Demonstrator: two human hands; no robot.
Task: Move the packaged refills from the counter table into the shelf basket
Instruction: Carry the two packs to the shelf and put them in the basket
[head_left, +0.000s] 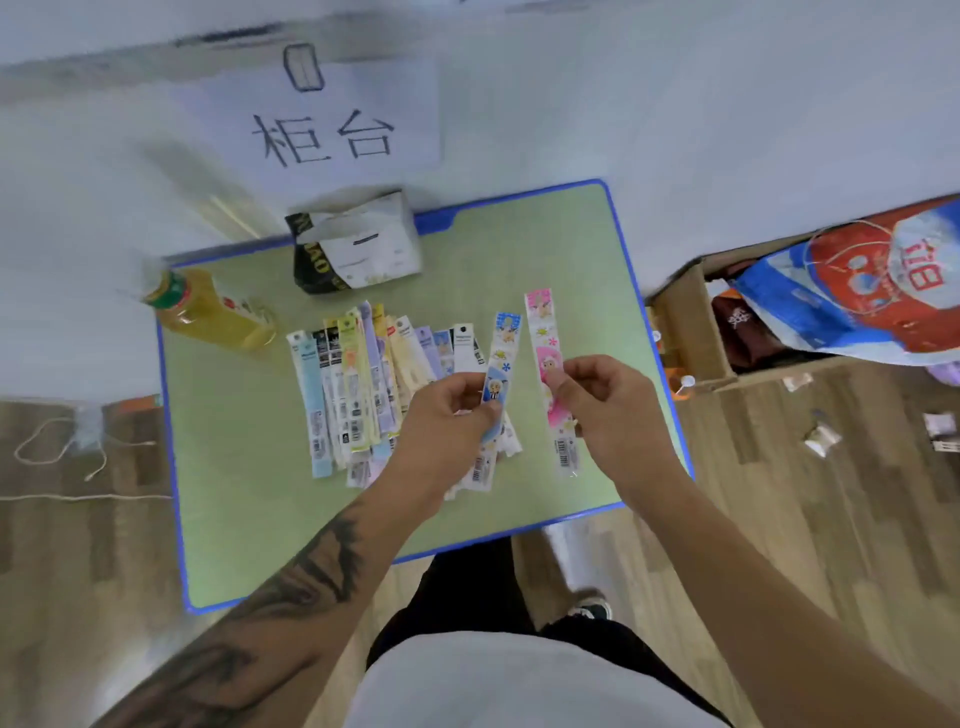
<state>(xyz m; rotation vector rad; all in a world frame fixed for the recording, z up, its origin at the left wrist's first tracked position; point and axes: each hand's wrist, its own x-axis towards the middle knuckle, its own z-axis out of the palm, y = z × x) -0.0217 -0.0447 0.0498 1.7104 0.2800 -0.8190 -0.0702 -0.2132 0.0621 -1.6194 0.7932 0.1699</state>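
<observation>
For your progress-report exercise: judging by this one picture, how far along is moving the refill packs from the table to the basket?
Done: nothing that this view can confirm; no shelf basket is visible. In hand: the left hand pinches a blue refill pack, and the right hand pinches a pink refill pack, both above the green table. Left: a fanned pile of refill packs lies on the table.

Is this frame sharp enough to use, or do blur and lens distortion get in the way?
Head view: usable. The centre is fairly sharp, with the left hand pinching a blue refill pack and the right hand a pink refill pack. The wall sign and juice bottle smear with motion blur. Wide-angle bending curves the table edge. Lighting is even, without strong glare.
</observation>
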